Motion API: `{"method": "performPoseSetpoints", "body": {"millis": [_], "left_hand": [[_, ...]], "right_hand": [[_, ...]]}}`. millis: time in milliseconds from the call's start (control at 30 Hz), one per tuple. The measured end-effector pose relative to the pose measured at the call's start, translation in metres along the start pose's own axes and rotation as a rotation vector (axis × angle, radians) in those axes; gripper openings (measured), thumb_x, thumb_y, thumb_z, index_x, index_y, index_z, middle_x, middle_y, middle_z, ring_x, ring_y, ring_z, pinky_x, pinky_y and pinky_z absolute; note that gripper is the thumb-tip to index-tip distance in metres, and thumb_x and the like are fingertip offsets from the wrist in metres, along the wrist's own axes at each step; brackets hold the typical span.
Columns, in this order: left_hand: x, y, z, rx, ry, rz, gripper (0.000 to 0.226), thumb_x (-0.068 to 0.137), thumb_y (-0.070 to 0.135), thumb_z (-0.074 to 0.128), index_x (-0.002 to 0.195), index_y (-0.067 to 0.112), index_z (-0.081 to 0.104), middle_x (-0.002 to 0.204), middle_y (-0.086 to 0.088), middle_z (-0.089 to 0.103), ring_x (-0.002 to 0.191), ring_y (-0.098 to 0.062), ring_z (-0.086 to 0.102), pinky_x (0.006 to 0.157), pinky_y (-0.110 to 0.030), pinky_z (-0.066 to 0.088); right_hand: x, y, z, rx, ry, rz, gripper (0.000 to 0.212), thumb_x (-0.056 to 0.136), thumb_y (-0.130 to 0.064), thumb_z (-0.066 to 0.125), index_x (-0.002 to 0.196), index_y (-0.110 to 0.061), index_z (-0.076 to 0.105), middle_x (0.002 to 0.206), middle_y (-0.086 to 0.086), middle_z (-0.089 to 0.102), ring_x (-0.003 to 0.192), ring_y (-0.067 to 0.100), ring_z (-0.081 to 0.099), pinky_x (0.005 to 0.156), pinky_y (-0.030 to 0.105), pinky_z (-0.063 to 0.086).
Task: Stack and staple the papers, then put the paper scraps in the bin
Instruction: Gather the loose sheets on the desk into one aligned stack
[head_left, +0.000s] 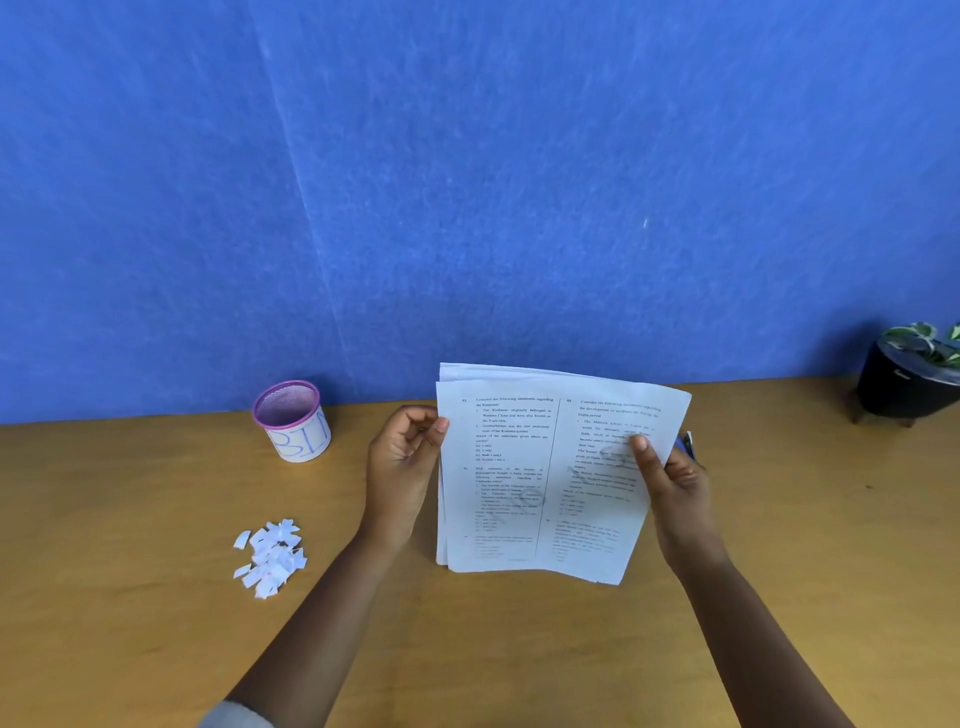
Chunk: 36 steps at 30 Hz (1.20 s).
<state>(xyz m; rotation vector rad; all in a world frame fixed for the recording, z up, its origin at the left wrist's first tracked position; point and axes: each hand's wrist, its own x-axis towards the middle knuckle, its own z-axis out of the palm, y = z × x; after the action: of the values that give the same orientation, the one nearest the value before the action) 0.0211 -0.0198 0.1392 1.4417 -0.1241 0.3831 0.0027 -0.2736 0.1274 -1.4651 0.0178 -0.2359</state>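
Observation:
A stack of printed white papers (540, 467) stands upright on its lower edge on the wooden table, held between both hands. My left hand (402, 462) grips its left edge, thumb on the front sheet. My right hand (675, 478) grips the right edge, thumb on the print. A blue object (687, 445), only partly visible, pokes out behind my right hand. A heap of white paper scraps (271, 556) lies on the table to the left. Behind it, by the wall, stands the small round bin (293, 420) with a purple mesh rim and "BIN" written on it.
The wooden table (467, 649) runs up to a blue felt wall (467, 182). A black pot with a green and white plant (909, 379) sits at the far right edge of the table.

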Motion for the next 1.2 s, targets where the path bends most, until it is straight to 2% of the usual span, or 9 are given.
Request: {"method": "performPoseSetpoints", "body": {"millis": [267,400,533,700,933,1100,1200], "left_hand": [[0.0,-0.0004,0.0019,-0.008,0.08,0.005,0.006,0.082,0.024,0.061,0.077,0.022,0.058,0.074,0.01,0.07,0.071,-0.003,0.063,0.064,-0.014,0.05],[0.0021,0.0003,0.0026,-0.008,0.111,0.003,0.012,0.085,0.012,0.061,0.078,0.02,0.055,0.076,0.004,0.067,0.071,-0.004,0.064,0.065,-0.017,0.05],[0.0012,0.0007,0.0022,0.013,0.095,0.016,0.007,0.085,0.013,0.06,0.085,0.02,0.06,0.084,0.006,0.07,0.077,-0.004,0.066,0.07,-0.017,0.053],[0.0008,0.0019,0.0035,0.041,0.086,0.022,0.011,0.087,0.012,0.058,0.084,0.022,0.063,0.079,0.014,0.072,0.074,-0.002,0.065,0.068,-0.018,0.052],[0.0007,0.0028,0.0047,0.054,0.086,0.011,0.011,0.088,0.009,0.058,0.083,0.018,0.062,0.076,0.015,0.072,0.071,-0.001,0.064,0.067,-0.018,0.051],[-0.0006,0.0029,0.0033,0.061,0.08,0.019,0.009,0.087,0.013,0.058,0.082,0.019,0.062,0.077,0.014,0.072,0.072,-0.004,0.064,0.066,-0.02,0.051],[-0.0018,0.0028,0.0034,0.053,0.072,0.02,0.009,0.087,0.016,0.058,0.084,0.023,0.064,0.08,0.014,0.072,0.075,-0.006,0.065,0.067,-0.021,0.052]], "right_hand": [[-0.003,0.0015,0.007,0.028,0.033,-0.003,0.029,0.086,-0.041,0.05,0.086,-0.02,0.07,0.084,-0.012,0.074,0.075,0.004,0.069,0.058,0.018,0.054],[-0.0039,0.002,0.008,0.028,0.028,-0.014,0.031,0.088,-0.04,0.047,0.092,-0.018,0.069,0.087,-0.014,0.074,0.077,0.003,0.069,0.059,0.017,0.055],[-0.0049,0.0014,0.0078,0.03,0.018,-0.012,0.03,0.088,-0.039,0.047,0.09,-0.019,0.069,0.086,-0.012,0.074,0.076,0.003,0.068,0.059,0.018,0.054],[-0.0072,0.0009,0.0074,0.029,0.017,-0.01,0.03,0.088,-0.039,0.047,0.092,-0.02,0.069,0.088,-0.011,0.074,0.077,0.004,0.069,0.06,0.018,0.054],[-0.0065,-0.0007,0.0068,0.023,0.015,0.003,0.031,0.087,-0.04,0.047,0.091,-0.017,0.068,0.085,-0.01,0.074,0.076,0.006,0.069,0.06,0.021,0.056],[-0.0055,-0.0022,0.0088,0.035,0.009,-0.008,0.027,0.088,-0.04,0.048,0.085,-0.025,0.07,0.085,-0.01,0.074,0.075,0.006,0.069,0.061,0.021,0.056],[-0.0064,-0.002,0.01,0.042,0.011,-0.022,0.028,0.089,-0.039,0.046,0.086,-0.023,0.07,0.084,-0.01,0.073,0.074,0.006,0.068,0.06,0.02,0.055]]}}
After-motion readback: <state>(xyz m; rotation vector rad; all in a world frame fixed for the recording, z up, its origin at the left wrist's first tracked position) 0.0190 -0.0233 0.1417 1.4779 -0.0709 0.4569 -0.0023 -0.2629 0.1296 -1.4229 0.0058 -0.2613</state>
